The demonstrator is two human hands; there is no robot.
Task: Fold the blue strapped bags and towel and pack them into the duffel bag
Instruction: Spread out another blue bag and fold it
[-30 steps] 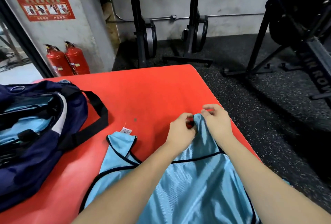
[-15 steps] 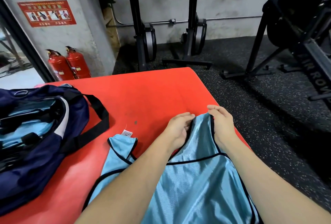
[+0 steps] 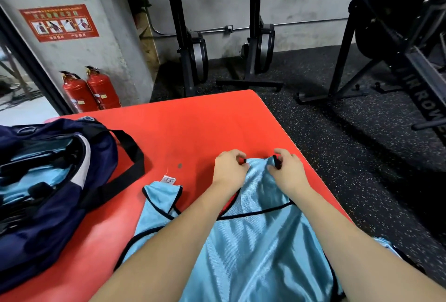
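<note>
While the left hand (image 3: 229, 171) and the right hand (image 3: 287, 172) each pinch the black-trimmed top edge of one strap, a single glossy light-blue strapped bag (image 3: 253, 248) lies flat on the smooth red mat (image 3: 193, 127), its other strap bearing one small white label (image 3: 169, 179). One navy fabric duffel bag (image 3: 48, 193) sits open at the left, with light-blue cloth inside and a black webbing strap (image 3: 130, 164). Two red cylindrical fire extinguishers (image 3: 91, 91) stand by the grey wall.
</note>
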